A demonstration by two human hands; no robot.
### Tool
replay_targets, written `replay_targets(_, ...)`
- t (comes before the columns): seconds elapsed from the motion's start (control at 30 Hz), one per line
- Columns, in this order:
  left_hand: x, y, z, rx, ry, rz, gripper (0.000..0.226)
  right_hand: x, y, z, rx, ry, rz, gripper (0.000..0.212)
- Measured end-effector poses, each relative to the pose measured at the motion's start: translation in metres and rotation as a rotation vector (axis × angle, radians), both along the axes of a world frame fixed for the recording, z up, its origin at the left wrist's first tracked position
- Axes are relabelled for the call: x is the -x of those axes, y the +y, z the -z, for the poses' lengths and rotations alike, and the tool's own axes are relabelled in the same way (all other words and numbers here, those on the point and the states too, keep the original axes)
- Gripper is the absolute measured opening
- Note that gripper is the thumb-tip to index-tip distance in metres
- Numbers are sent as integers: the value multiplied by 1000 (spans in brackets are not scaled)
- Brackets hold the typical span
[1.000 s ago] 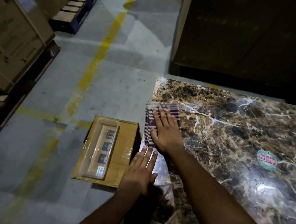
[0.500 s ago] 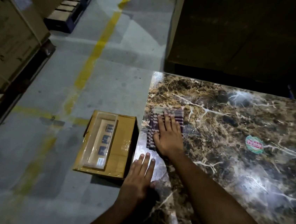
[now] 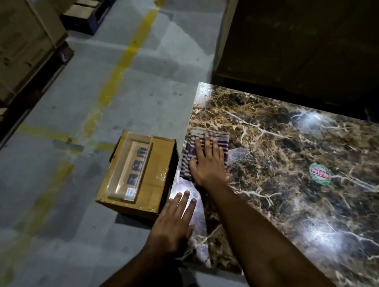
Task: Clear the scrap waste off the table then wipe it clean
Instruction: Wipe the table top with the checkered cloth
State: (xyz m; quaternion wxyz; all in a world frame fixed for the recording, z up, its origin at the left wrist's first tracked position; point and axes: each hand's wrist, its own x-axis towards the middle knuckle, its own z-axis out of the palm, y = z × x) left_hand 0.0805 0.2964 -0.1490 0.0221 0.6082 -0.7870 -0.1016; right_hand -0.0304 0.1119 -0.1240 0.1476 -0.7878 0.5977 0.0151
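Striped cloth, purple and pale, lies flat under my right hand; my grip there is no clasp at all, just fingers straight and spread, palm pressing the fabric down onto the table. My left hand is likewise flat and holds nothing, its fingers laid on the table's left edge, nearer to me than the cloth.

The cloth sits close to that left edge, well short of the far corner. It is folded into a rectangle whose long axis runs away from me, roughly parallel to the edge, with its pale band at the far end and my fingers pointing the same way.

As to progress: I see no scrap on the marble top in this view, so I judge the clearing done and the wiping under way (the dim light could hide small bits). Most of the surface to the right of the cloth, including the part around the round green and red sticker, looks yet to be covered, though glare makes wiped and unwiped marble hard to tell apart.

Left of the cloth, down on the floor against the table's side, stands a cardboard box with a clear plastic tray on top.
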Motion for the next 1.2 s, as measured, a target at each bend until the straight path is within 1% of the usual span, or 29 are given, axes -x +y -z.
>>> replay_targets(0.07, 0, 7, -1, -31, 1, -17, 66, -9, 18, 0, 9, -8, -111, 74)
replay_targets(0.13, -3, 15, -1, -39, 8, -18, 62, 5, 43, 3, 22, -2, -169, 72)
replay_targets(0.23, -6, 26, -4, -7, -6, -39, 60, 27, 52, 6, 31, 14, -75, 74)
replay_targets(0.3, -7, 31, -7, -20, 1, -34, 61, 17, 41, 6, 29, 28, 17, 76)
replay_targets(0.33, -8, 34, -7, -30, 9, -31, 63, 6, 39, 5, 21, 20, 28, 75)
replay_targets(0.37, -8, 35, -7, -38, 14, -32, 64, -6, 41, 5, 20, 8, -2, 74)
replay_targets(0.43, -8, 41, -8, -47, 19, -46, 65, -19, 60, 7, 29, -4, -127, 71)
replay_targets(0.5, -7, 50, -11, -72, 14, -44, 62, -8, 86, 8, 48, 0, -200, 70)
replay_targets(0.57, -8, 57, -13, -83, 13, -33, 63, 11, 98, 10, 52, 6, -179, 71)
replay_targets(0.63, -8, 65, -15, -86, 27, -45, 62, 17, 93, 9, 32, 29, -87, 71)
replay_targets(0.7, -10, 74, -19, -51, 59, -71, 60, 6, 86, 8, 30, 37, 12, 72)
replay_targets(0.73, -11, 79, -21, -17, 80, -78, 58, -4, 86, 7, 28, 26, 21, 72)
replay_targets(0.8, -15, 87, -24, 38, 95, -80, 58, -17, 97, 7, 43, 4, -61, 70)
replay_targets(0.87, -19, 94, -27, 47, 52, -48, 57, -8, 122, 7, 51, -17, -152, 69)
replay_targets(0.9, -20, 98, -29, 42, 22, -8, 57, 3, 135, 8, 60, -19, -162, 68)
replay_targets(0.97, -21, 104, -32, 24, -14, 61, 58, 26, 147, 9, 63, -20, -128, 69)
replay_targets(1.0, -20, 108, -33, 13, -13, 63, 58, 33, 146, 9, 55, -11, -92, 69)
replay_targets(1.1, -18, 120, -36, -12, 5, 3, 60, 20, 134, 6, 48, 11, 29, 70)
replay_targets(1.13, -19, 122, -37, -11, 7, -12, 60, 8, 134, 4, 44, 2, 23, 69)
replay_targets(1.2, -20, 128, -40, -22, 9, -29, 61, -7, 153, 4, 42, -27, -76, 69)
